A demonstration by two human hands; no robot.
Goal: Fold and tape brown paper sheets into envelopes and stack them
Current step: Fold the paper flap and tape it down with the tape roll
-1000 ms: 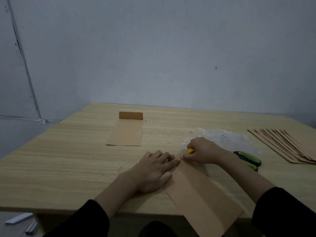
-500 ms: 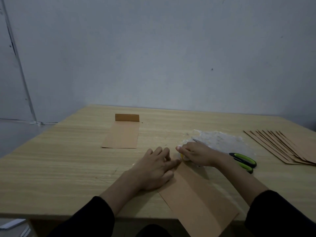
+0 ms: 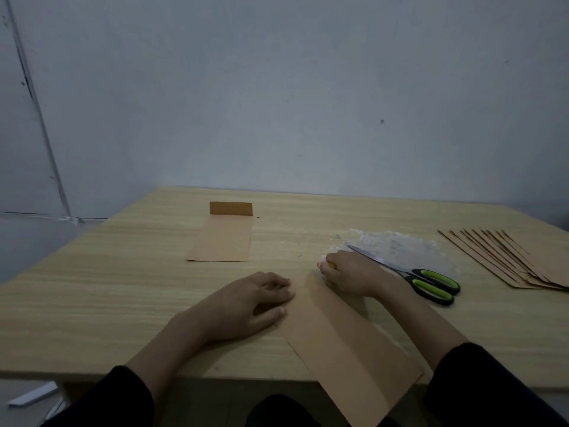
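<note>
Table [image 3: 123, 303]: pale wood-grain top, fills the lower half of the view.
Wall [image 3: 308, 87]: plain grey-blue, behind the table's far edge.
Clear plastic [image 3: 400, 245]: crumpled, on the table's right half.
Scissors [image 3: 431, 285]: green-and-black handles, on the table, blades across the plastic.
White strips [image 3: 32, 397]: on the floor, below the table's near left corner.

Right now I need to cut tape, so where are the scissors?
Head view: the scissors lie on the table right of centre, just right of the right hand, blades on the clear plastic.
</note>
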